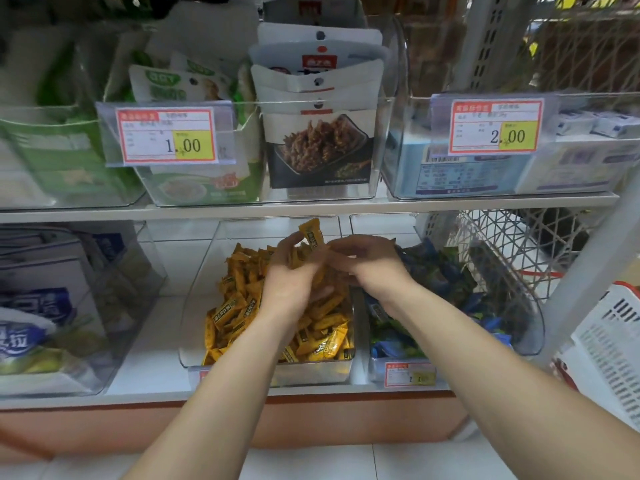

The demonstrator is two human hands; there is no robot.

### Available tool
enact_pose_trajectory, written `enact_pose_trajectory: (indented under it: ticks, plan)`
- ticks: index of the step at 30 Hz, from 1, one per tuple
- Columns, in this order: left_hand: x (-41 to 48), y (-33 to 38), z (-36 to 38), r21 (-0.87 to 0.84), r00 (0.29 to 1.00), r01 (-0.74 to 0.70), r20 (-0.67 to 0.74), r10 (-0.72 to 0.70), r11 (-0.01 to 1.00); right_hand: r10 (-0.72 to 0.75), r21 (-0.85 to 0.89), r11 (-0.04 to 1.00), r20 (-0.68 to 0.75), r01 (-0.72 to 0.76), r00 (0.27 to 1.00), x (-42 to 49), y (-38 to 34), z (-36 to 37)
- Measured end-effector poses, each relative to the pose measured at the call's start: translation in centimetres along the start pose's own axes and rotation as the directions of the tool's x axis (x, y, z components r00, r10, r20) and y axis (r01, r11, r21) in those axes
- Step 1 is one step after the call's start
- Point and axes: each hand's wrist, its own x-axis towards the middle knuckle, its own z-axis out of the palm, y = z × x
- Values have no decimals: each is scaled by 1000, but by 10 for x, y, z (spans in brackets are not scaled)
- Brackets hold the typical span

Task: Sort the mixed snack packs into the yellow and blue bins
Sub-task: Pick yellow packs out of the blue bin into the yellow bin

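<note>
Lower store shelf, bare strip centre-left: left hand grips yellow snack packs above the clear yellow-pack bin; right hand meets them, grip unclear, beside the blue-pack bin at right

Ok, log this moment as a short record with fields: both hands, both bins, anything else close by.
left hand: grips a bunch of yellow packs, raised above the yellow bin
right hand: meets the left hand at the bunch; grip blurred, cannot tell
yellow bin: clear walls, heaped with loose yellow packs
blue bin: clear walls, right of the yellow bin, holds blue and green packs
price tag: on the blue bin's front
</note>
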Motion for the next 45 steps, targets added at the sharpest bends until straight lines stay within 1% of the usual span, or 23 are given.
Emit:
enact_pose_trajectory:
  ticks: [2,4,6,7,9,11,13,16,17,18,20,21,24,26,30,33,35,39,41,42,43,44,45]
  plan:
    - [2,3,-8,26,1000,-24,-1,24,999,-48,-140,989,27,52,998,6,-1,3]
    - [8,6,-18,98,998,-63,-12,65,993,-74,-292,950,136,112,988,9,-2,5]
    - [16,8,-28,247,986,-157,-21,167,956,-72,-411,896,240,168,968,10,-3,5]
    - [20,10,-33,355,970,-223,-13,243,908,-81,-447,874,248,188,965,11,-3,3]
    - [30,13,-43,595,933,-304,29,359,744,-114,-465,865,179,186,977,11,-1,-7]
    - [37,14,-52,817,923,-276,79,376,506,-126,-432,888,99,156,987,11,2,-26]
    - [44,13,-57,924,950,-210,116,289,320,-121,-457,880,54,132,991,9,7,-51]
    - [45,12,-55,972,973,-170,140,183,161,-108,-552,830,-19,79,994,3,16,-92]
    - [42,12,-51,972,967,-184,153,204,148,-105,-577,815,-38,64,994,-1,18,-104]
    - [37,12,-45,957,952,-226,176,251,184,-103,-591,804,-37,61,994,-5,21,-113]
    - [25,10,-27,885,913,-346,242,328,312,-85,-611,786,41,92,996,-12,26,-118]
    - [18,8,-16,854,905,-386,277,323,349,-63,-633,765,109,118,992,-16,27,-115]
    - [-2,-10,18,854,894,-437,379,237,284,38,-734,629,358,256,933,-16,33,-93]
    - [-7,-22,30,859,894,-440,389,225,264,139,-794,520,442,314,886,-9,40,-81]
    - [1,-38,29,848,900,-433,385,207,305,260,-913,235,390,333,883,12,55,-82]
    - [5,-40,24,836,900,-431,374,221,339,207,-944,114,328,310,922,28,52,-104]
    - [5,-40,23,833,898,-435,377,225,342,200,-959,69,282,273,938,38,49,-127]
    - [6,-39,23,834,897,-440,385,218,334,250,-972,31,233,233,940,46,45,-151]
    - [6,-39,22,835,898,-437,384,216,335,110,-970,49,243,239,964,47,42,-143]
    - [7,-39,23,835,899,-435,382,215,336,14,-951,133,283,279,959,47,41,-134]
    - [7,-39,23,836,899,-434,380,215,336,-52,-904,264,335,336,941,47,40,-122]
    - [7,-39,24,837,900,-433,380,214,335,-50,-830,407,395,380,917,45,40,-109]
    - [7,-38,23,838,900,-432,378,215,334,14,-764,512,465,393,885,43,40,-97]
